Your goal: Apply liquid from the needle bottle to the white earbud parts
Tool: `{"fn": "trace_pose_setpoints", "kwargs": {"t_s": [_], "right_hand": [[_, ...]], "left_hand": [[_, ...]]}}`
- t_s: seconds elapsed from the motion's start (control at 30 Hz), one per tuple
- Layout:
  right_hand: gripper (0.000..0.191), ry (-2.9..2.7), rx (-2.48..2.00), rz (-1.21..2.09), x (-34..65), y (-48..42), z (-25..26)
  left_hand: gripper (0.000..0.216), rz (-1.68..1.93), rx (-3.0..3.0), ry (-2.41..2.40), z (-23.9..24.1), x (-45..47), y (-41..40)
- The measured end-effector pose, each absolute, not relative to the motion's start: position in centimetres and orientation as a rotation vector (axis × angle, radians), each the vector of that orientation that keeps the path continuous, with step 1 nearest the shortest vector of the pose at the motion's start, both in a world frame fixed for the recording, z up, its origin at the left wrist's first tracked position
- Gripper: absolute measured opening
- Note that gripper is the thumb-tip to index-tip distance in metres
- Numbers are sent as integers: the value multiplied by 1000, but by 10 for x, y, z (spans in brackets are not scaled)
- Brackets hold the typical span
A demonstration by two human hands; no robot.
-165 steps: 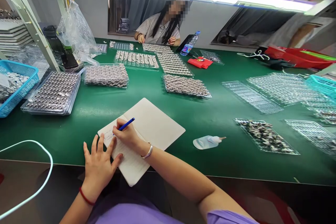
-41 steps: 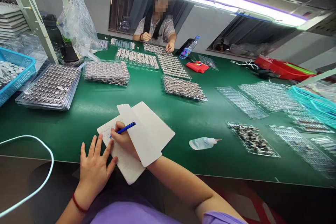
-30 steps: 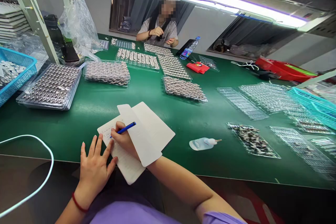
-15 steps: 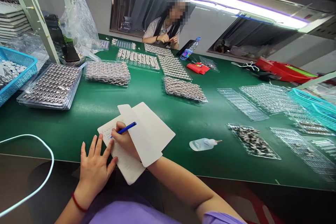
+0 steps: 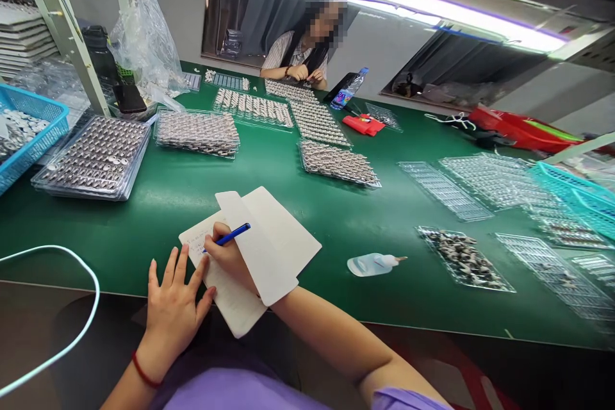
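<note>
An open notebook [image 5: 288, 237] with white pages lies at the front of the green table [image 5: 192, 195]. My right hand [image 5: 230, 258] is closed around a blue pen [image 5: 234, 234], its tip against the left page beside small handwriting. A raised page stands over my right wrist and hides part of it. My left hand [image 5: 173, 291] lies flat with fingers spread, its fingertips at the notebook's left edge. To the right of the notebook, a clear squeeze bottle [image 5: 372, 264] of liquid rests on its side.
Clear trays of small parts [image 5: 96, 157] are stacked at left, near a blue basket [image 5: 52, 118]. More filled trays [image 5: 339, 163] stand farther back. A tray of dark parts [image 5: 465, 259] lies at right. Across the table sits a person [image 5: 298, 57]. A white cable [image 5: 91, 282] curves at lower left.
Both hands, the pen and the notebook look almost unmoved. Across the table, the other person's hands have shifted very slightly.
</note>
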State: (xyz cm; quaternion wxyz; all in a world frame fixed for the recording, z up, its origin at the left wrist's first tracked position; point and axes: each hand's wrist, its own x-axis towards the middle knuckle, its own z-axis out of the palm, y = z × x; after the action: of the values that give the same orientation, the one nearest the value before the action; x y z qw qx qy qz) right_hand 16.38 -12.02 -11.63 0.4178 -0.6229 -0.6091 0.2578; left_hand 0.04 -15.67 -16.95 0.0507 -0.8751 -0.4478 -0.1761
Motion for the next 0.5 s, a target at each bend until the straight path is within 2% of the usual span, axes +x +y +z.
{"fn": "trace_pose_setpoints", "kwargs": {"t_s": [0.5], "right_hand": [[31, -1504, -1573, 615, 168, -117, -128]], "left_hand": [[48, -530, -2657, -1355, -168, 0, -157]]}}
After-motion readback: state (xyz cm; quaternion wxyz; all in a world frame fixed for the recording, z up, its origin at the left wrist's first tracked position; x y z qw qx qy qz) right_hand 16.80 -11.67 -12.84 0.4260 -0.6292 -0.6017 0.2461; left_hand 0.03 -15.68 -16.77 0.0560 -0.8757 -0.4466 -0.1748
